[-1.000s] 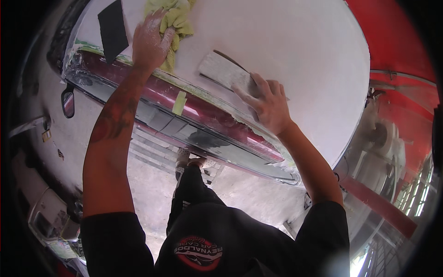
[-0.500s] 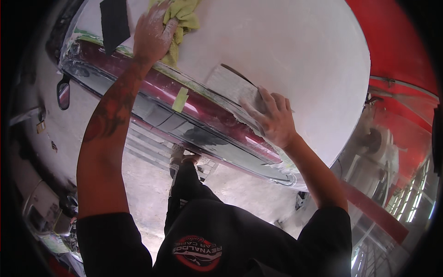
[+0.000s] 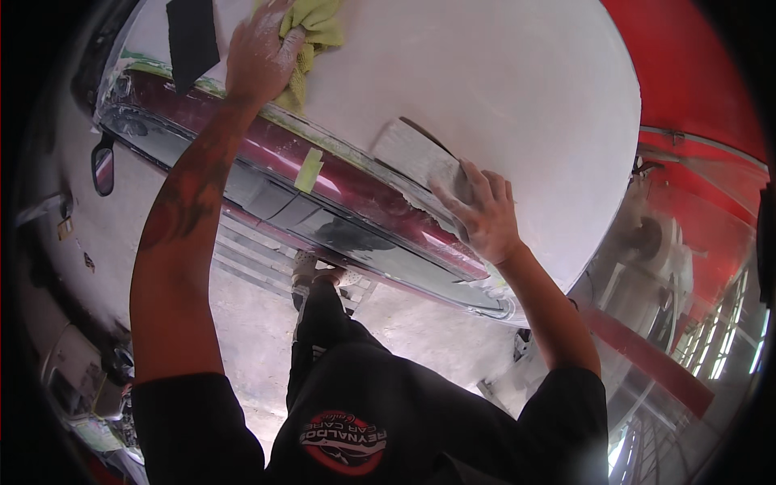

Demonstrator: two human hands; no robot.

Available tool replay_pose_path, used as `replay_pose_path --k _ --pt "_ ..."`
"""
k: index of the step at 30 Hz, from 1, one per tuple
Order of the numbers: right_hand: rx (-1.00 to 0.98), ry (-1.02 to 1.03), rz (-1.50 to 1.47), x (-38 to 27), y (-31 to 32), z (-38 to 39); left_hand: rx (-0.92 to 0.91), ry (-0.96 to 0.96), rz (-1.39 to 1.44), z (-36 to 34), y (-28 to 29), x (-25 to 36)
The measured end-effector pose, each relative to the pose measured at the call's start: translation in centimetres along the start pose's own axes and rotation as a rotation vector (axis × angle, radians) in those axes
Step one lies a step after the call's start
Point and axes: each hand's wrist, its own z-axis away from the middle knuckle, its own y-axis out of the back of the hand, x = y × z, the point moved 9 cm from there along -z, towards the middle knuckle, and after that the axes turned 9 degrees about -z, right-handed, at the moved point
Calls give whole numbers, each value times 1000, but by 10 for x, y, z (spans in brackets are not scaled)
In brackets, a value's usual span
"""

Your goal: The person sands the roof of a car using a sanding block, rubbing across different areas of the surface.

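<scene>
The pale, dusty roof [image 3: 533,97] of a car spreads out in front of me. My left hand [image 3: 260,61], whitened with dust, presses a yellow-green cloth [image 3: 317,23] against its left part. Further right, near the roof's edge, my right hand [image 3: 482,212] grips the near end of a flat sanding block [image 3: 414,152] that looks grey-white with dust. The thumb lies on the block's near side and the fingers on its far side. What is under the block is hidden. A dark sheet of sandpaper [image 3: 192,42] rests on the roof, left of my left hand.
Along the roof edge runs a maroon rail [image 3: 275,153] with a piece of green tape [image 3: 309,170], above dark side windows. A side mirror [image 3: 103,166] sticks out at left. My feet stand on a slatted pallet [image 3: 250,255]. A red vehicle panel [image 3: 687,73] is at far right.
The sanding block and my right hand have slid slightly right along the roof edge. My left hand stays on the cloth. The whole view has shifted a little.
</scene>
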Motion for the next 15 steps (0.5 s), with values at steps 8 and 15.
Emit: replay_pose_path --k 8,15 --pt "98 -107 -41 11 11 -40 -62 38 -58 -12 6 13" --pt "252 -246 -9 42 7 -51 13 -8 18 -8 2 -4"
